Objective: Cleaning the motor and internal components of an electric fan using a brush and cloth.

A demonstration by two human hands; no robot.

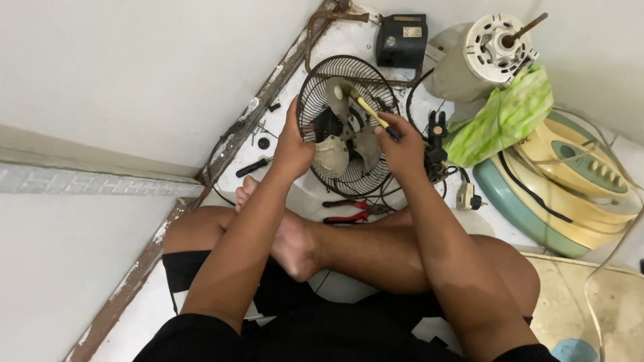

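I sit cross-legged on the floor with a round black wire fan grille [315, 84] and its dusty grey blades [335, 151] standing in front of me. My left hand [293, 144] grips the left rim of the grille. My right hand [400, 142] holds a yellow-handled screwdriver [371, 112], its tip pointing at the hub at the upper middle of the blades.
Red-handled pliers [345, 211] lie by my foot. A black screwdriver [253, 167] and small screws lie left by the wall edge. Behind stand a black box [401, 40], a white fan motor [479, 53], a green cloth [503, 117], stacked fan bases [570, 181] and a plug [467, 196].
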